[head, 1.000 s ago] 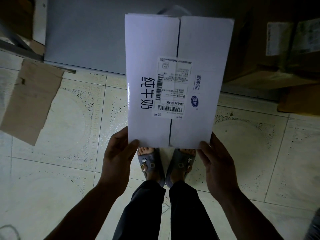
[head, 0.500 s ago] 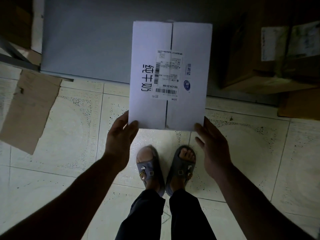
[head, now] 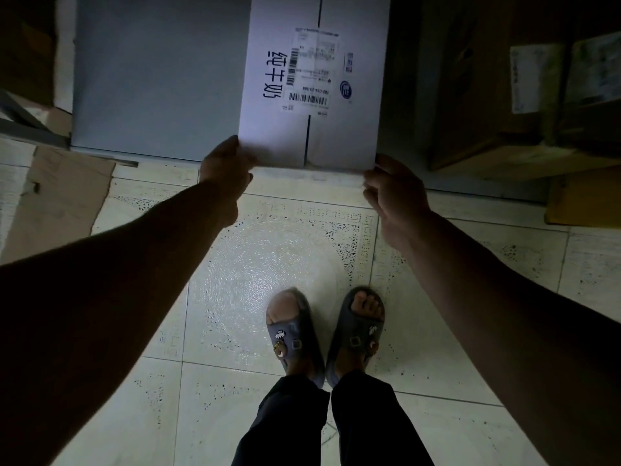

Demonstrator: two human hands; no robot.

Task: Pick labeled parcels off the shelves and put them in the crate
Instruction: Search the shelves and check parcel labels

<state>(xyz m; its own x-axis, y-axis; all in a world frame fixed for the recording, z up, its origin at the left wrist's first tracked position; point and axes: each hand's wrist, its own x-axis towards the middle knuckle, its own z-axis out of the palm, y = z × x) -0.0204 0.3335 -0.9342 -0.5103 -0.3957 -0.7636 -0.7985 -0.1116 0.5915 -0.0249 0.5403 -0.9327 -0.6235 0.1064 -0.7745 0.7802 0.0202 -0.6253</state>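
A white parcel with a printed shipping label and dark lettering lies flat at top centre, its far end cut off by the frame. It overlaps a large grey flat surface. My left hand pinches the parcel's near left corner, thumb on top. My right hand is at the near right corner, its fingers loose against the edge. Both arms are stretched forward.
Brown cartons with labels stand at the right, a yellowish one below them. A flattened cardboard sheet lies on the tiled floor at the left. My feet in grey sandals stand below the parcel.
The parcel has moved away from me, toward the top of the view and over the grey surface. Both arms have stretched out with it, and my right hand's hold has loosened.
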